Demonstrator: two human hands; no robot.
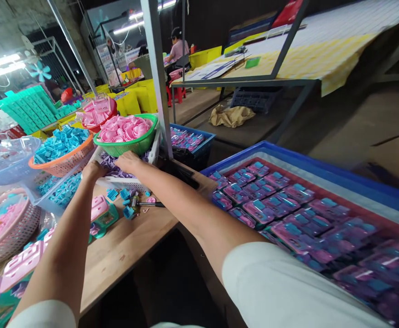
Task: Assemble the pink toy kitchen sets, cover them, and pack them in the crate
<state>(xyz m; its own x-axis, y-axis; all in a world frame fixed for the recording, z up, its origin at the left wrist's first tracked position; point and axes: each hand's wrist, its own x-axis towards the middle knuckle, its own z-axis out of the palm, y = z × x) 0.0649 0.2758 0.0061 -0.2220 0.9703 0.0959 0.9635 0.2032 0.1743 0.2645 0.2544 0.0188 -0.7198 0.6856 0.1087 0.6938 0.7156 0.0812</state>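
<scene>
Both my arms reach forward to a white basket (131,183) of purple pieces (110,163). My left hand (94,170) is at the basket's near left side, its fingertips hidden. Among the purple pieces lies my right hand (128,161), with its fingers bent down and their tips out of sight; whether it holds any pieces I cannot make out. Just above it, a green basket (127,146) heaped with pink parts (127,129) rests on the white basket. Nearer me on the wooden table (117,264) are blue pieces (128,212) and a dark-handled tool (149,204).
Pink and green toy cases (100,214) line the table at left, beside an orange basket (59,166) of blue parts. A blue crate (288,168) of packed toys stands at right. Behind are a metal post (156,68) and a seated person (178,49).
</scene>
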